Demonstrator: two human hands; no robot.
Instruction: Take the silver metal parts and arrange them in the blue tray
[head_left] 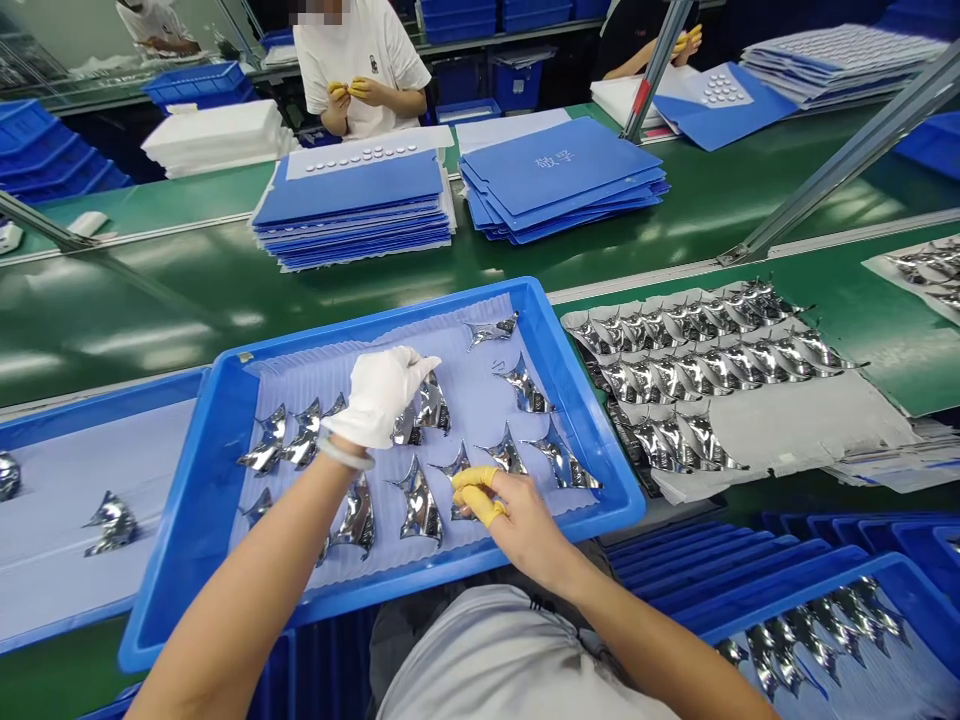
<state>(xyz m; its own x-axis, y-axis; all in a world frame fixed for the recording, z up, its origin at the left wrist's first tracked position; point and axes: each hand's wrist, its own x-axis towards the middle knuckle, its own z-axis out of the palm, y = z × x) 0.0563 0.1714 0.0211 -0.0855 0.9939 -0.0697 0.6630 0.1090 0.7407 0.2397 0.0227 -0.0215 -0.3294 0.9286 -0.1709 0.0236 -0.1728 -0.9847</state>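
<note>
White glove covers the left hand [379,395]; its fingers are straight, close together and not wrapped around anything, lying on or just above silver foil pieces [431,405] near the tray's centre. A white band [345,453] circles the left wrist. Right hand [521,515] is bare except for yellow finger cots [480,497], its fingers curled narrow with the tips at one pointed foil piece [455,480]; cannot tell if that piece is actually gripped. Foil pieces are curved, shiny, roughly triangular, and lie scattered on a pale lilac ribbed sheet [480,395] inside a blue plastic tray [176,520], right under both hands. Second blue tray [97,405] sits at 9 o'clock with two more pieces on its sheet. At 3 o'clock, rows of similar foil pieces [697,365] stand nested on a white sheet [795,435] on the green conveyor belt [225,290]. Another blue tray [825,600] holding nested pieces sits at 4 o'clock. Stacks of blue folders [352,215] lie at 12 o'clock beyond the belt, with white foam stacks [214,135] at 11 o'clock. Co-worker [360,70] sits at 12 o'clock, yellow finger cots on both hands [360,95]; second co-worker's hands [686,42] are at 1 o'clock.
</note>
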